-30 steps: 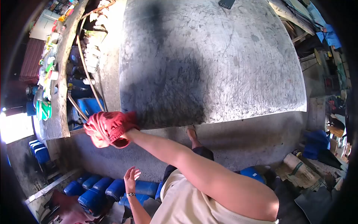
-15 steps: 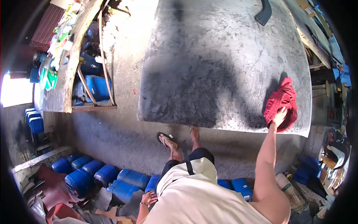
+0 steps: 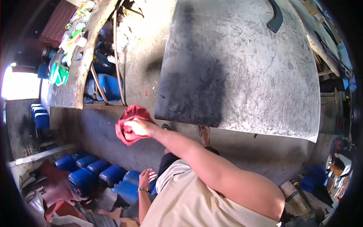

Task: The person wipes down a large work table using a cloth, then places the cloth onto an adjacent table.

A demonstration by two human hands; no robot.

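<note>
My right arm reaches across my body to the left. At its end my right hand (image 3: 138,126) is closed on a bunched red cloth (image 3: 133,112), held off the left front corner of the large grey-topped table (image 3: 264,87). Part of the cloth hangs around the fingers. My left hand (image 3: 146,178), with a bracelet at the wrist, is at my left side, fingers stretched and holding nothing. Dark smudges and scuffs mark the tabletop. A curved black strip (image 3: 275,19) lies near its far right part.
Several blue jerrycans (image 3: 82,181) stand behind me at the left, beside leather scraps (image 3: 53,181). A wooden bench (image 3: 81,85) with containers on it is at the left. Another cluttered wooden bench (image 3: 321,49) runs along the right.
My right hand has swept the red cloth from the table's right front corner to beyond its left edge. My left hand has risen slightly. The view has shifted a little.
</note>
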